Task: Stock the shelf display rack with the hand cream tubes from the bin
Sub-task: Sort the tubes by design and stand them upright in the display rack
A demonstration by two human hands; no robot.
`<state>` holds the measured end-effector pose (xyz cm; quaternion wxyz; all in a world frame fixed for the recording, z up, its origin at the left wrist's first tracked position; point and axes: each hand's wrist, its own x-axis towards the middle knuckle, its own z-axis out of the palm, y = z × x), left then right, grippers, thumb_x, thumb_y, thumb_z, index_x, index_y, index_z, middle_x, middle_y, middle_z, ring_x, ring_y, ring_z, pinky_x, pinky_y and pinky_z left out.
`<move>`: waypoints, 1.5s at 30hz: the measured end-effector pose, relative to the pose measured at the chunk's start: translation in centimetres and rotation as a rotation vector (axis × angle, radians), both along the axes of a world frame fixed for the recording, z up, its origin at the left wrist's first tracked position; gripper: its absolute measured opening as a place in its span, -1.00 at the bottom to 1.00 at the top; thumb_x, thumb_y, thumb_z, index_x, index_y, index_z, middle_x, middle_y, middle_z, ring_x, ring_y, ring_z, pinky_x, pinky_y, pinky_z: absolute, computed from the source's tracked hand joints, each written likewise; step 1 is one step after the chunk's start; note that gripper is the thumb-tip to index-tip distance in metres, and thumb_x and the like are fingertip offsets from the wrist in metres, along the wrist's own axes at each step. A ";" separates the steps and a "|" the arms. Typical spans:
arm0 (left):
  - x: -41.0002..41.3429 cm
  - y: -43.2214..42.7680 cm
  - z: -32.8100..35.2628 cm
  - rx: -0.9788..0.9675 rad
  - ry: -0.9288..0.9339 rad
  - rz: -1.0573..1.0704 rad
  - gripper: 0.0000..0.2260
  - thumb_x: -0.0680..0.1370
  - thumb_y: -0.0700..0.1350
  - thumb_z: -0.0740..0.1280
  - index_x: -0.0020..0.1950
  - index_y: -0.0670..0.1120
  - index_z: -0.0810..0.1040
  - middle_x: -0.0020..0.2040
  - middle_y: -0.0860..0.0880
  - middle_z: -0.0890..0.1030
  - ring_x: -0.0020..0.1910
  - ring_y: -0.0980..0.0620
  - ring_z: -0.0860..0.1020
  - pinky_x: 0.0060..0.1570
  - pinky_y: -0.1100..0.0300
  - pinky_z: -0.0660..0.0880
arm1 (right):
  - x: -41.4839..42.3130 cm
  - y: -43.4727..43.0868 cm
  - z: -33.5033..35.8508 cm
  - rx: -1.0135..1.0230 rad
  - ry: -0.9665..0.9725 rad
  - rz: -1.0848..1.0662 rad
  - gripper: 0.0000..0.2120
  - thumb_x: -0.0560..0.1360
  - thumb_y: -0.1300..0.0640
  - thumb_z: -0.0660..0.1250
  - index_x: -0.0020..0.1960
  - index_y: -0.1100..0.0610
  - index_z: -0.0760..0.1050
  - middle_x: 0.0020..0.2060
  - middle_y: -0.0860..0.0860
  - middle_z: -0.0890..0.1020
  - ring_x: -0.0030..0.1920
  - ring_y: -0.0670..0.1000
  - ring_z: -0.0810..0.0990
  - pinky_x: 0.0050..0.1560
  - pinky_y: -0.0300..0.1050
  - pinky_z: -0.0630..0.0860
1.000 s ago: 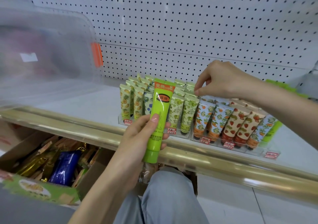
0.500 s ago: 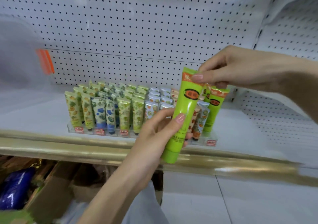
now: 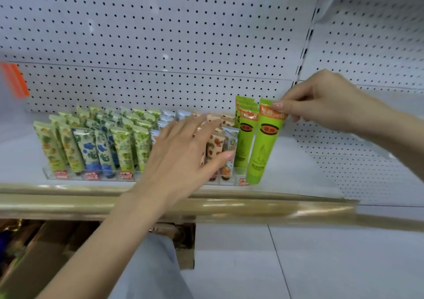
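Observation:
My right hand [image 3: 321,101] pinches the orange-banded top of a bright green hand cream tube [image 3: 263,147], cap down at the right end of the clear display rack [image 3: 91,176]. More green tubes [image 3: 244,142] stand just left of it in the rack's last lane. My left hand [image 3: 181,154] hovers with fingers spread and straight in front of the strawberry-print tubes [image 3: 214,148], holding nothing. Several rows of fruit-print tubes [image 3: 96,145] fill the rack's left part.
The rack stands on a white shelf [image 3: 298,174] with a gold front rail [image 3: 252,209] and pegboard back wall [image 3: 183,34]. A cardboard box [image 3: 43,259] sits on the floor at lower left. A blurred clear bin with an orange latch [image 3: 15,80] is at the left edge.
My left hand let go of the green tube and spread open to the left. My right hand took the tube by its top and carried it to the rack's right end. The view panned right.

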<state>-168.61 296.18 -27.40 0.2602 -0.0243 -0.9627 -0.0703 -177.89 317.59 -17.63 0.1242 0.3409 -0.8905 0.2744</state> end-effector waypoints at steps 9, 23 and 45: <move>-0.8 0.1 -1.6 -0.109 -0.082 0.053 -0.28 0.44 0.41 -0.20 0.51 0.12 0.16 0.54 0.03 0.19 0.53 0.03 0.08 0.50 -0.01 -0.07 | -1.6 -1.3 -2.1 -0.015 0.087 -0.029 -0.76 0.49 0.00 0.36 -0.19 0.12 0.69 -0.42 -0.05 0.63 -0.35 0.01 0.58 -0.20 -0.11 0.51; -0.8 0.0 -1.7 -0.101 -0.061 0.040 -0.31 0.46 0.38 -0.18 0.51 0.12 0.16 0.54 0.03 0.20 0.53 0.03 0.09 0.51 -0.02 -0.04 | -2.4 -2.8 -2.9 0.046 0.032 -0.027 -0.80 0.49 0.01 0.36 -0.24 0.06 0.66 -0.45 -0.06 0.60 -0.45 -0.16 0.50 -0.32 -0.22 0.45; 0.2 -1.0 -1.6 -0.012 -0.005 -0.004 -0.35 0.51 0.34 -0.08 0.51 0.07 0.19 0.54 0.01 0.21 0.53 0.04 0.10 0.47 0.10 -0.10 | -2.7 -3.6 -2.1 0.074 0.047 -0.085 -0.90 0.39 0.09 0.47 -0.30 0.03 0.64 -0.61 -0.12 0.44 -0.47 -0.24 0.43 -0.49 -0.43 0.26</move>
